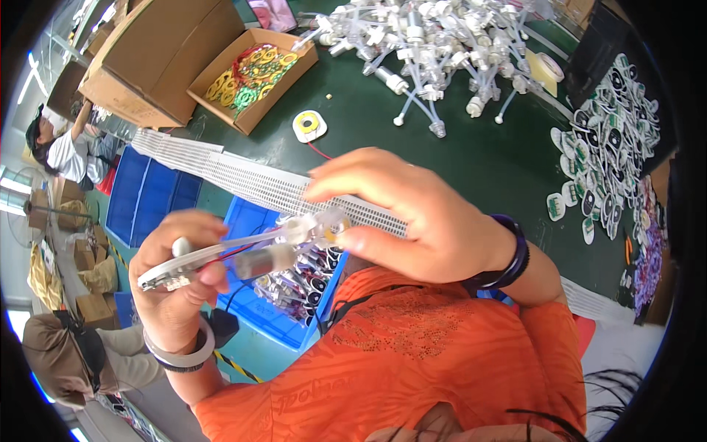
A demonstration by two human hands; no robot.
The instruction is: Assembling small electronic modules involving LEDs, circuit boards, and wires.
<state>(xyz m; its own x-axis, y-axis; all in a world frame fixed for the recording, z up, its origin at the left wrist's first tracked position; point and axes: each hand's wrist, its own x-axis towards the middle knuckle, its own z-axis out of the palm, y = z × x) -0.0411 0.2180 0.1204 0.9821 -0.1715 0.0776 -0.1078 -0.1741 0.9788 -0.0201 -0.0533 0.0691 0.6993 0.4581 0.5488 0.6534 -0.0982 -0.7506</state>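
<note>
My left hand (177, 276) pinches a flat white part (168, 274), seen nearly edge-on, with small pieces and red and black wires on its underside. A grey and cream cylinder (265, 261), looking like a small motor or pump, hangs beside those fingers. From the white part a pale tube (243, 240) runs to a clear plastic fitting (324, 225). My right hand (412, 214) curves over that fitting, its thumb against the near side and its fingers above. The fingertips partly hide the fitting. Both hands are over a blue bin (276, 330), in front of my orange shirt.
A white perforated strip (250, 177) lines the green table's (456, 158) near edge. On it are a pile of clear fittings with tubes (434, 51), white tag-like parts (611, 140), a cardboard tray of coils (283, 77) and a white disc (309, 127). A co-worker (70, 151) is at far left.
</note>
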